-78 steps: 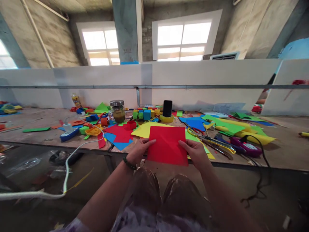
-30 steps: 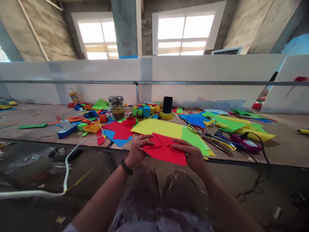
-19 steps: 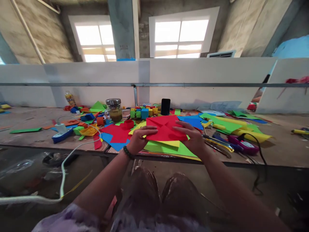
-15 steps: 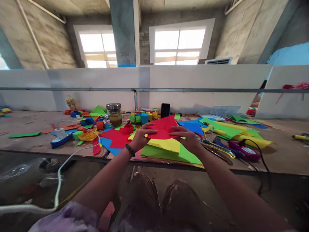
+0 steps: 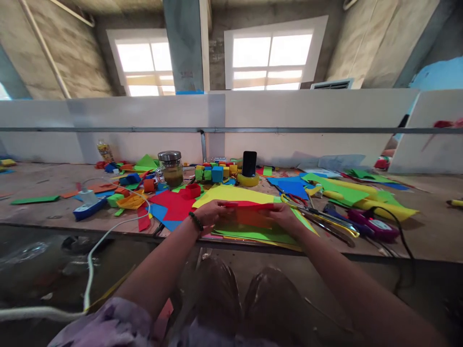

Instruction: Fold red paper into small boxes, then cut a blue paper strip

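Note:
A piece of red paper (image 5: 249, 206) is stretched between my two hands, tipped so that mostly its near edge and a narrow strip show. My left hand (image 5: 215, 212), with a dark beaded bracelet at the wrist, pinches its left end. At the other end, my right hand (image 5: 285, 217) has its fingers closed on the paper. Beneath the hands lie green sheets (image 5: 249, 233) at the table's front edge. A yellow sheet (image 5: 238, 194) spreads just behind the red paper. Some fingertips are hidden by the paper.
Behind stand a lidded glass jar (image 5: 170, 169), small coloured paper cubes (image 5: 217, 174) and a phone (image 5: 249, 164) on a yellow tape roll (image 5: 248, 180). Scissors (image 5: 289, 200), a cutter knife (image 5: 336, 221) and a purple device (image 5: 374, 226) lie right. A white cable (image 5: 90, 260) hangs left.
Both hands have lowered and tilted the red paper from facing me to nearly edge-on. The yellow sheet, the phone's tape stand and the scissors now show more.

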The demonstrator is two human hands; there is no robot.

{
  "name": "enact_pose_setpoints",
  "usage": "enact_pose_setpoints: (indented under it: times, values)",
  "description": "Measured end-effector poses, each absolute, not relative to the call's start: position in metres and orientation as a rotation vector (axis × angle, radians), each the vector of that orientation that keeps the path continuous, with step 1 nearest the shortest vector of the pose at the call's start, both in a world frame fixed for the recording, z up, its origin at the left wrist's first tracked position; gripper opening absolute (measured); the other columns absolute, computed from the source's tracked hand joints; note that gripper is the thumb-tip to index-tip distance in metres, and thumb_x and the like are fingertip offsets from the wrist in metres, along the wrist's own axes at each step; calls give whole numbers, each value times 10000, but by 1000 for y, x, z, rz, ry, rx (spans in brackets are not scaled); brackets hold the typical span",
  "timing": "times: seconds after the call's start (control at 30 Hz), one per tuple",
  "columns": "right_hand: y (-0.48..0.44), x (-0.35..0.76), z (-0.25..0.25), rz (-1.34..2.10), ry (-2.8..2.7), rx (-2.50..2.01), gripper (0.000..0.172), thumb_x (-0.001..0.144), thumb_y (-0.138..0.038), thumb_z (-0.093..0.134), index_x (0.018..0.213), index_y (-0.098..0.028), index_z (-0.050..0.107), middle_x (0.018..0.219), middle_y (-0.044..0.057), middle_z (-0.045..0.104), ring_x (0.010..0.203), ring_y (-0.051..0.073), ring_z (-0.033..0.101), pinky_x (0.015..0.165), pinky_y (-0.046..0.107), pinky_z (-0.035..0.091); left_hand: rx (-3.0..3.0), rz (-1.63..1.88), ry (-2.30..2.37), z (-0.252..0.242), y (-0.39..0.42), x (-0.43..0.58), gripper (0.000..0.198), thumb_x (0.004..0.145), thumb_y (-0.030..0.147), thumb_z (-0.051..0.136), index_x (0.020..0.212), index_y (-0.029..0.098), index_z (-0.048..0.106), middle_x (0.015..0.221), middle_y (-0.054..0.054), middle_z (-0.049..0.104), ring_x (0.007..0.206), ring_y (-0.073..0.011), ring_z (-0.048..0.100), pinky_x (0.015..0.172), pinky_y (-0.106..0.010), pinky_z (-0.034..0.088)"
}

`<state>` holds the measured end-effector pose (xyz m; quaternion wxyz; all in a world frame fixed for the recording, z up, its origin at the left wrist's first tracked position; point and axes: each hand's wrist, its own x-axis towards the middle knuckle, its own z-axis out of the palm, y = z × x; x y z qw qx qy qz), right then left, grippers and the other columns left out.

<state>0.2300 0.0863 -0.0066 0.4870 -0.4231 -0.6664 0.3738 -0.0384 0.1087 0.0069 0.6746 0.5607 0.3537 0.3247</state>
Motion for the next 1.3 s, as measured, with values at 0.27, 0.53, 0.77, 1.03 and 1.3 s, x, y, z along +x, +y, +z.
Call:
enact_pose_setpoints:
  times: [0.27,0.53,0.77,1.03,1.3]
  values:
    - [70,212,2,964,-1369,-961,369,684,-476,768,896,-174,786,845,68,766,756,206,685,745,356,535,1136,1103,710,7,85,-17,476,569,464,869,861,114,734,1005,-131,729,1037,-243,659,826,-265,501]
    - [28,194,30,747,-1593,-735,192,624,-302,846,801,-250,794,962,62,752,895,214,685,790,336,544,1439,1062,676,14,57,-34,471,621,334,852,1046,160,751,996,-108,744,1028,-271,661,882,-328,482]
    - [16,195,26,656,-1522,-782,111,658,-282,823,765,-268,799,765,17,752,690,181,656,650,300,528,1636,1169,770,16,48,-42,302,743,410,744,906,159,785,912,-46,757,878,-227,655,804,-305,491]
    - [6,184,11,574,-1273,-891,175,701,-337,793,837,-229,775,1102,61,702,914,208,638,738,305,514,1395,1349,796,29,16,-27,270,584,382,843,710,153,776,722,-38,740,703,-178,623,687,-274,493]
    - [-5,173,15,866,-1067,-919,276,641,-392,830,840,-213,763,913,47,752,769,211,662,703,333,538,1320,1466,848,27,6,-21,297,584,353,844,757,131,749,725,-25,715,686,-158,607,660,-248,495]
